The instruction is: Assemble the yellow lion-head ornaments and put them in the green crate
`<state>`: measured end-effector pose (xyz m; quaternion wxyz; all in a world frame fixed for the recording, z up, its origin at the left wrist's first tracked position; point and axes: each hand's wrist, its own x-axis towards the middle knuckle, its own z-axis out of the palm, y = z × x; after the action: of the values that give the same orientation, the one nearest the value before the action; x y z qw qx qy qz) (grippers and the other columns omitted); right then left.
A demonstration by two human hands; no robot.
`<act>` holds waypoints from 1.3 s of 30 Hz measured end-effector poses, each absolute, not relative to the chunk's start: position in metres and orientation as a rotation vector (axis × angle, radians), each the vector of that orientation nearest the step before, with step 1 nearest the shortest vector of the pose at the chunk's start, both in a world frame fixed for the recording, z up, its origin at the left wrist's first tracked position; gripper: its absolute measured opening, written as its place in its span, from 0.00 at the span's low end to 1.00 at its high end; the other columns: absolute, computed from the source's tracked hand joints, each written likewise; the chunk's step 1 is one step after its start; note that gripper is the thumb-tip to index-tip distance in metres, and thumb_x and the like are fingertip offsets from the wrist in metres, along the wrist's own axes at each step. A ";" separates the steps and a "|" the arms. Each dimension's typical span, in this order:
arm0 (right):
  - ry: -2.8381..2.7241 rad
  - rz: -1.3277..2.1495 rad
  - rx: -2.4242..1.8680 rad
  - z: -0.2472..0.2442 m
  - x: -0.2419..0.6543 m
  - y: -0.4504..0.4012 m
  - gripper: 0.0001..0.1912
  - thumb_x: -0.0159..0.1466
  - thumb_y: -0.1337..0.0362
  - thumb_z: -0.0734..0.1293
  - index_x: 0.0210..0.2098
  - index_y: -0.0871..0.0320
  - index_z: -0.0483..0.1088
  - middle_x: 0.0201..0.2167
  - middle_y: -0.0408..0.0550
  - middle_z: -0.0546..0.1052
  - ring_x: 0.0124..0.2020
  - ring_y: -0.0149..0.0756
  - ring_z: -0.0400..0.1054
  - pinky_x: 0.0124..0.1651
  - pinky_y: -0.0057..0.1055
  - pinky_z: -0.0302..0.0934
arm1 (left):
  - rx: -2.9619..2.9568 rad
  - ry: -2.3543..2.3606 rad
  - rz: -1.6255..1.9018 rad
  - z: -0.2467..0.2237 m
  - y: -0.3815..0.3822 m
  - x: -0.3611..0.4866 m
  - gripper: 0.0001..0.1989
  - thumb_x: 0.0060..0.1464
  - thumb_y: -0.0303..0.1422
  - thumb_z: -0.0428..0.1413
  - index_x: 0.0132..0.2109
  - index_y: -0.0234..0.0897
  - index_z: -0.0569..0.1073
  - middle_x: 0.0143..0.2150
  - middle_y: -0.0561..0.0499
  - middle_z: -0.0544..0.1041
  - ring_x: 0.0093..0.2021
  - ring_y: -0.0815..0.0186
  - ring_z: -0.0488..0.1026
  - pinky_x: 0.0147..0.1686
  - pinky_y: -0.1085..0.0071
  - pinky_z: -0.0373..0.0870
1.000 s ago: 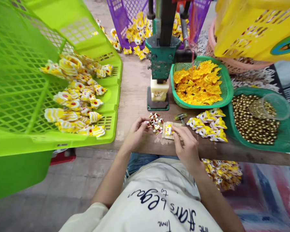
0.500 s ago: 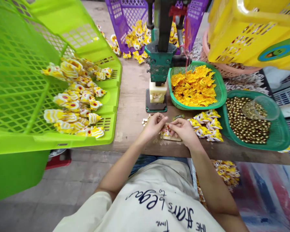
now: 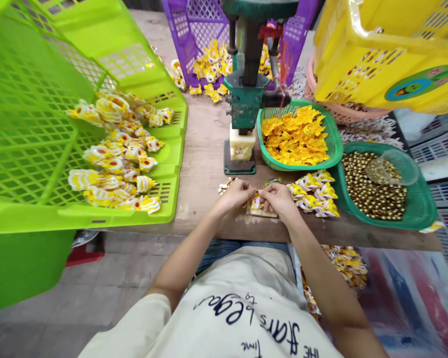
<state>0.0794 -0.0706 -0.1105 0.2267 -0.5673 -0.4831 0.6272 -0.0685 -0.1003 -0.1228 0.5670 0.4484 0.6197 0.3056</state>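
Note:
My left hand [image 3: 238, 195] and my right hand [image 3: 278, 197] meet fingertip to fingertip over a small pale block [image 3: 262, 213] near the table's front edge. A yellow and white piece with a red spot [image 3: 256, 202] lies on the block, under my fingers. Both hands are pinched; whatever small thing is between the fingertips is too small to make out. Small white and gold parts [image 3: 227, 186] lie left of my left hand. Right of my right hand is a pile of yellow and white pieces [image 3: 314, 193].
A green press [image 3: 244, 107] stands behind my hands. Green baskets hold orange pieces [image 3: 296, 134] and gold beads [image 3: 373, 186]. A lime crate [image 3: 134, 215] is at left, a purple crate [image 3: 179, 49] behind, a yellow crate [image 3: 358, 74] at back right.
The view has shifted slightly. My fingertips have drawn a little closer together and away from me, showing more of the piece on the block.

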 end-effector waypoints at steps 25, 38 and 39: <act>-1.978 0.731 -1.797 -0.128 0.182 -0.153 0.12 0.66 0.58 0.60 0.42 0.60 0.70 0.33 0.53 0.78 0.35 0.43 0.73 0.37 0.32 0.64 | 1.308 1.337 0.768 -0.134 -0.100 -0.081 0.15 0.52 0.42 0.53 0.26 0.36 0.65 0.19 0.58 0.62 0.19 0.73 0.59 0.19 0.77 0.51; -2.072 0.696 -1.560 -0.122 0.174 -0.191 0.22 0.72 0.53 0.52 0.31 0.57 0.66 0.19 0.45 0.71 0.20 0.35 0.67 0.25 0.28 0.52 | 1.331 1.364 0.717 -0.131 -0.097 -0.082 0.15 0.51 0.43 0.53 0.25 0.36 0.65 0.20 0.58 0.62 0.21 0.72 0.59 0.21 0.76 0.50; -2.097 0.683 -1.569 -0.123 0.175 -0.191 0.21 0.72 0.53 0.52 0.31 0.57 0.66 0.19 0.45 0.71 0.21 0.36 0.68 0.26 0.29 0.52 | 1.329 1.365 0.712 -0.132 -0.097 -0.082 0.15 0.51 0.43 0.53 0.26 0.36 0.66 0.20 0.57 0.62 0.21 0.72 0.59 0.21 0.76 0.51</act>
<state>0.1747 -0.1906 -0.1229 0.2156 -0.5660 -0.7566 0.2464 -0.0817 -0.0970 -0.1320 0.5261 0.5557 0.5707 0.2979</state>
